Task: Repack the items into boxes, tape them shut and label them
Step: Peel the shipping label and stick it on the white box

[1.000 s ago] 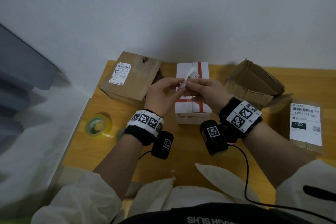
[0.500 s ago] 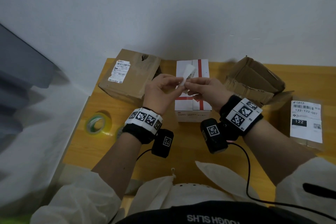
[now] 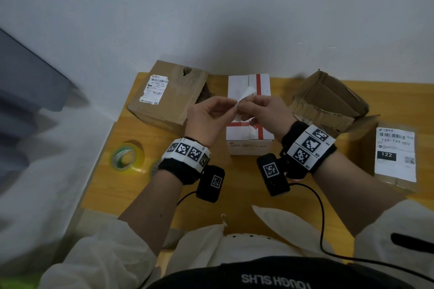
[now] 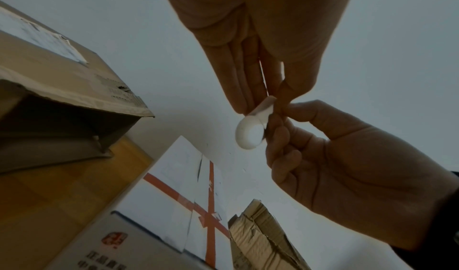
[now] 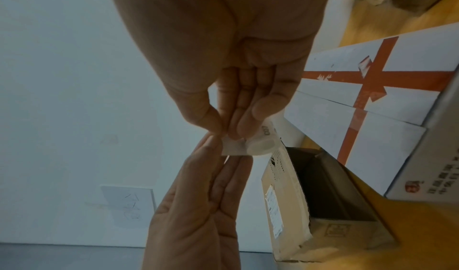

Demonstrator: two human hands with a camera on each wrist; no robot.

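Both hands are raised over a white box (image 3: 249, 138) crossed with red tape, which stands at the middle of the wooden table (image 3: 234, 195). Between them is a small white label (image 3: 246, 94), curled into a loop at its free end. My left hand (image 3: 231, 104) pinches one edge of the label between thumb and fingertips. My right hand (image 3: 244, 107) pinches it from the other side. The left wrist view shows the curled label (image 4: 252, 130) under the left hand (image 4: 263, 105) and right hand (image 4: 275, 121). In the right wrist view the label (image 5: 248, 145) carries some printed characters.
An open brown box (image 3: 169, 96) with a shipping label lies at the back left. A crumpled brown box (image 3: 328, 101) sits at the back right, and a box with a "122" label (image 3: 395, 155) is at the far right. A tape roll (image 3: 125, 157) lies near the left edge.
The label stood up as a straight strip before; its free end has now curled over into a loop. Both hands stay pinched together above the white box.
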